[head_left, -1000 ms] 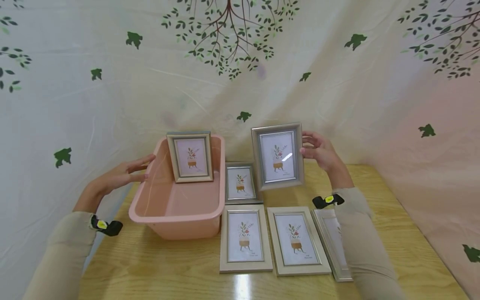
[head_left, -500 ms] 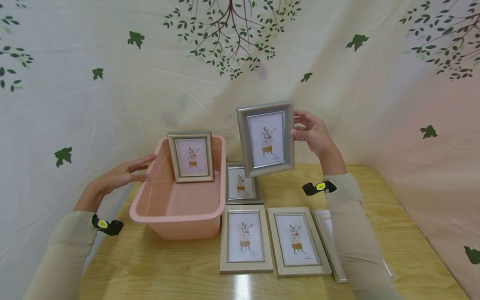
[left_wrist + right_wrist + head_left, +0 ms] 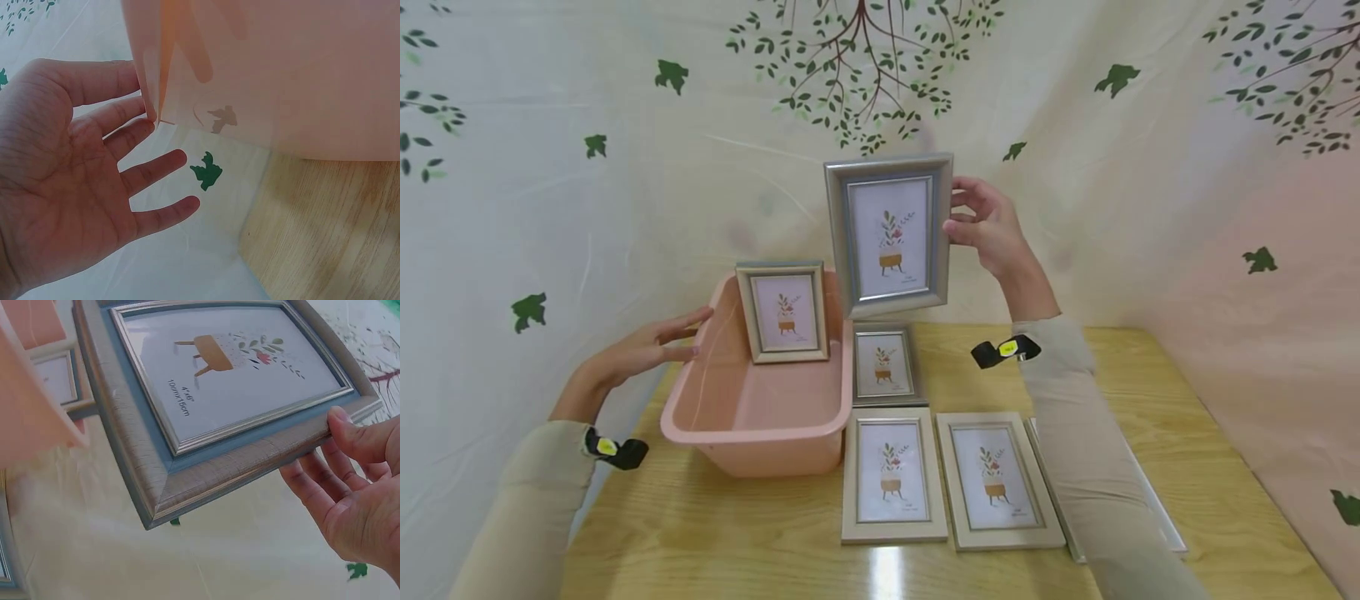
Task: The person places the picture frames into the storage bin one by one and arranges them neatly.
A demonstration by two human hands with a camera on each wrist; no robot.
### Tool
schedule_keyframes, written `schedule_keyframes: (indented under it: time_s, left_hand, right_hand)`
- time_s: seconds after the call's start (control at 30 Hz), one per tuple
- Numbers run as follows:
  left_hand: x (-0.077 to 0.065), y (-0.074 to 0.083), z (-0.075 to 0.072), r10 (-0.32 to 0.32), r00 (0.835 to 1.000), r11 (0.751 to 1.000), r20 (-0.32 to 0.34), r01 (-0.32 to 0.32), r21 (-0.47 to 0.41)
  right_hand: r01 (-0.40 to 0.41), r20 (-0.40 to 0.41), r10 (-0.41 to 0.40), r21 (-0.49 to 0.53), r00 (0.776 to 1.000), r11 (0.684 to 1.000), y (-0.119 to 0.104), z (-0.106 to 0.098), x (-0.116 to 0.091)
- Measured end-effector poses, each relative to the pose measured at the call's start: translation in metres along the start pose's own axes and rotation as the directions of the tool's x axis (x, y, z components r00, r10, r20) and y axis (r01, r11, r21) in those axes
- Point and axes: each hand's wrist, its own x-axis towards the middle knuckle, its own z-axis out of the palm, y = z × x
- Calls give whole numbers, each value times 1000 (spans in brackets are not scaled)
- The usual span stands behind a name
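Observation:
My right hand (image 3: pixel 988 225) pinches a grey-gold picture frame (image 3: pixel 838 217) by its right side, thumb in front and fingers behind. The frame stands nearly upright in the air, its printed plant picture facing me. My left hand (image 3: pixel 640 354) touches the left rim of a pink plastic basin (image 3: pixel 756 437). In the left wrist view, its fingers (image 3: pixel 162 165) are spread and fairly straight, some meeting the rim's lip. A smaller gold-edged picture frame (image 3: pixel 786 321) leans upright inside the basin at the back.
A dark silver frame (image 3: pixel 880 362) lies beside the basin on the wooden table (image 3: pixel 737 542). Two cream frames (image 3: pixel 895 529) lie in front of it. Another frame (image 3: pixel 1157 500) is mostly hidden under my right forearm. A printed curtain (image 3: pixel 1075 167) hangs behind.
My right hand has raised the picture frame and carried it left, toward the basin, uncovering the dark silver frame. My left hand has stayed at the basin's rim.

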Motion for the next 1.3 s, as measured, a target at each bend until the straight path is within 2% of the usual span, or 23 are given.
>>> schedule_keyframes:
  time_s: [0.3,0.47,0.97,1.3]
  left_hand:
    - [-1,0,0,-2,1000,1000,0,2,-11]
    - [-1,0,0,5,1000,1000,-4,-5,-2]
    - [3,-1,-1,-7,1000,1000,-5,7,12]
    - [6,-4,-3,-1,1000,1000,-12,1,14]
  right_hand:
    - [56,-30,-53,119,998,991,1,44,6]
    - [60,-36,-55,167,998,984,5,67,6]
    - [15,-7,-14,101,1000,995,31,124,8]
    - [1,-23,0,56,1000,998,53,148,5]
